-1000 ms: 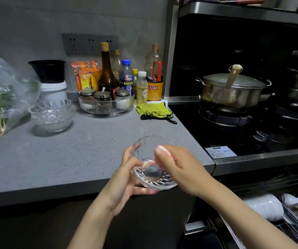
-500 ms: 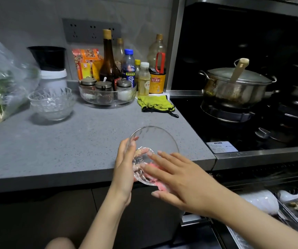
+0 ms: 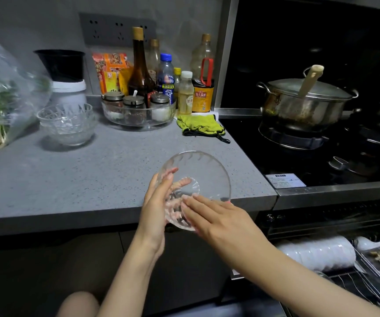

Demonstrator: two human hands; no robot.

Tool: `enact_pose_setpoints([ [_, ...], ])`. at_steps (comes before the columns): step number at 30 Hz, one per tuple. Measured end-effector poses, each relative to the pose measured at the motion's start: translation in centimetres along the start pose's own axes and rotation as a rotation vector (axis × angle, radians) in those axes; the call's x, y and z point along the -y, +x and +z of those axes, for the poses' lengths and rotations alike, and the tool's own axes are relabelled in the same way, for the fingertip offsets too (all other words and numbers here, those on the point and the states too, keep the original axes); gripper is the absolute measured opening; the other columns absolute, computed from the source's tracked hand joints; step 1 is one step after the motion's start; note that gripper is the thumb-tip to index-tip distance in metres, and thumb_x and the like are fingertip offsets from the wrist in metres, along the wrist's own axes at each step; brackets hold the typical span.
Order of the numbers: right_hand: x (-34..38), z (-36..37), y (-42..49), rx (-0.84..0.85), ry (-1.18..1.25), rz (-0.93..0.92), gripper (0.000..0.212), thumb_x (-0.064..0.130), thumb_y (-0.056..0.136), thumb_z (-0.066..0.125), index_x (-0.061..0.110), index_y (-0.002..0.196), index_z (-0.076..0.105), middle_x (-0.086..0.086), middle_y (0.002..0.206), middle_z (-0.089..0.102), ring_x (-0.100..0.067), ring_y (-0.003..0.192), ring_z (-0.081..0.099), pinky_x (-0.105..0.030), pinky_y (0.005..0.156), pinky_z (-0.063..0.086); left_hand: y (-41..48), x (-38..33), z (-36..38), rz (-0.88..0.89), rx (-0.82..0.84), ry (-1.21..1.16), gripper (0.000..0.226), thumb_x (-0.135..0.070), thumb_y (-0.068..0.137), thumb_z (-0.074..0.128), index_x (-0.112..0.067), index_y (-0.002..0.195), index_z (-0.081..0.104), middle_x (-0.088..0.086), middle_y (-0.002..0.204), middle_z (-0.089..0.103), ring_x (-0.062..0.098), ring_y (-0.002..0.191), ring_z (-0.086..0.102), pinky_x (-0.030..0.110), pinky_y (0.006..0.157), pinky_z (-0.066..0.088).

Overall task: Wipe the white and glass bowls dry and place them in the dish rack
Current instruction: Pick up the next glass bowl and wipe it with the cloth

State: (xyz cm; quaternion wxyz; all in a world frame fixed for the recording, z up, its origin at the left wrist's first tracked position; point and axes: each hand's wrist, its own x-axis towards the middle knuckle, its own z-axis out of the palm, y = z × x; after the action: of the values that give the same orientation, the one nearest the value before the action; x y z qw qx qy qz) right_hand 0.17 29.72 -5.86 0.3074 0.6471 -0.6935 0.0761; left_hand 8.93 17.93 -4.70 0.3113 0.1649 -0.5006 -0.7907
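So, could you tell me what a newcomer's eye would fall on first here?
The clear glass bowl at centre, tilted over the counter edge, gripped by the left hand with the right hand flat against it. Then the lidded steel pot on the stove at right, and the stacked glass bowls back left.

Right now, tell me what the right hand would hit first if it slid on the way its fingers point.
The glass bowl: fingers of the right hand touch its wall, pointing up-left. Behind the glass, probably the left hand.
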Motion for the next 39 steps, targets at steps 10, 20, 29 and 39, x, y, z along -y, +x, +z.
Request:
enact_pose_setpoints([
  [10,-0.5,-0.2,-0.2,0.008,0.079,-0.056,0.039,0.021,0.088,0.045,0.013,0.117,0.069,-0.002,0.124,0.066,-0.019,0.115,0.062,-0.029,0.095,0.047,0.1,-0.5,-0.2,-0.002,0.017,0.012,0.05,-0.05,0.08,0.045,-0.026,0.122,0.059,0.005,0.112,0.072,0.024,0.098,0.07,0.034,0.077,0.053],
  [20,1.7,0.2,0.9,-0.043,0.217,0.07,0.049,0.015,0.084,0.039,0.008,0.127,0.062,-0.007,0.133,0.06,-0.021,0.118,0.06,-0.029,0.094,0.05,-0.4,0.2,0.6,0.073,-0.04,0.006,0.045,-0.05,0.082,0.046,-0.03,0.121,0.058,0.004,0.112,0.071,0.026,0.097,0.071,0.036,0.079,0.055],
  [29,1.3,0.8,1.2,-0.135,0.137,0.13,0.042,0.007,0.076,0.067,0.01,0.118,0.068,-0.003,0.125,0.065,-0.016,0.104,0.067,-0.024,0.066,0.054,0.0,0.2,0.7,0.118,-0.021,0.086,0.031,-0.025,0.093,0.052,-0.029,0.124,0.054,-0.005,0.117,0.069,0.023,0.108,0.066,0.037,0.086,0.051],
  [39,-1.6,1.0,0.5,-0.069,-0.116,-0.04,0.039,0.022,0.091,0.042,0.009,0.115,0.071,-0.006,0.118,0.069,-0.021,0.109,0.066,-0.032,0.092,0.049,1.2,-1.4,-0.3,0.032,0.0,0.14,0.027,-0.041,0.094,0.046,-0.034,0.115,0.061,0.003,0.11,0.072,0.025,0.1,0.069,0.036,0.081,0.055],
])
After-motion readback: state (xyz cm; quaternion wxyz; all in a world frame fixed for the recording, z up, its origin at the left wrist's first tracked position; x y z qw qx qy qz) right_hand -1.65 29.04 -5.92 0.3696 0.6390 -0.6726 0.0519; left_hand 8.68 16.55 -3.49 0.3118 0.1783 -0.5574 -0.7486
